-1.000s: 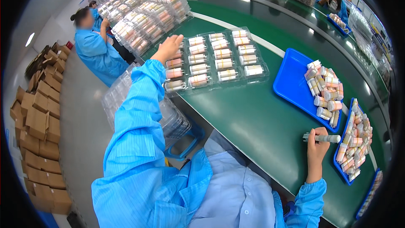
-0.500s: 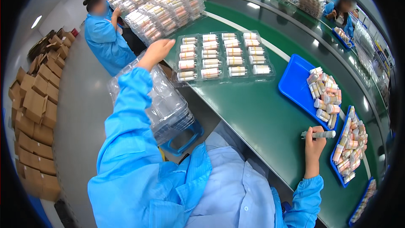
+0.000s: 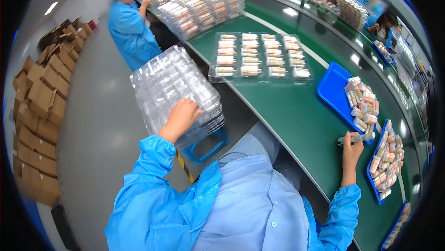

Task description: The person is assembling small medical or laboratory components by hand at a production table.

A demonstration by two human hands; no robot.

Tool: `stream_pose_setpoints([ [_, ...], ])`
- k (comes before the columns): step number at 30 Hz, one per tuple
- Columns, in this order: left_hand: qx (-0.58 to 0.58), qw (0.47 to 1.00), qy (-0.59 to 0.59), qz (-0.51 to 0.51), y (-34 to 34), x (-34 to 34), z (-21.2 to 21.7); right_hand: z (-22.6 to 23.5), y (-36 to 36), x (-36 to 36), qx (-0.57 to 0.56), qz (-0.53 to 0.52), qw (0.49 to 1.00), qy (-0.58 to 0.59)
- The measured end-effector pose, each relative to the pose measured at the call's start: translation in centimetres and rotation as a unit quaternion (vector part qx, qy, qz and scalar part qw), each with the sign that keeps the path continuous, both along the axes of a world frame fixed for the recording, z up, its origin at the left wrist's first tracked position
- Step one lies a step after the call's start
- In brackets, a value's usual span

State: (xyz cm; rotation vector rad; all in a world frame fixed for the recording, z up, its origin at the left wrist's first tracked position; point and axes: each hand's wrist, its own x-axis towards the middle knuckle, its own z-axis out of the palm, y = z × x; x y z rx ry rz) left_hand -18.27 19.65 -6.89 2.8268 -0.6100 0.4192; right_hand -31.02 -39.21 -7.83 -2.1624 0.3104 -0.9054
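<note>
Green table slanted across the view. On its far part, a clear compartment tray held four columns of pale, banded cylinders. Beyond stood stacked filled trays, a co-worker in blue close by at the left. To the right, a blue tray with a heap of cylinders at one end; just beside it, a second blue tray, well heaped. Brown cartons were piled along the far left floor.

A stack of clear trays sat off the table on a blue stool; the table edge ran between it and the filled tray.

Left hand: over the stack's near corner, fingers loosely bent, narrowly spread. Could not tell whether it pinched plastic.

Right hand: curled around a pale grey rod, held above the table, its tip overlapping the first blue tray's near end in view.
</note>
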Motion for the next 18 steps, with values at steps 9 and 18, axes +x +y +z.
stream_pose_setpoints([
  [9, -0.059, 0.981, -0.183, 0.020, 1.6, -2.4, 13.2, 0.2, -0.6, -0.1, 0.027, 0.021, 0.999, -0.008],
  [18, -0.194, 0.976, -0.079, -0.053, -1.2, -5.5, 12.4, 10.4, 30.4, 4.5, 0.280, 0.493, 0.810, 0.149],
])
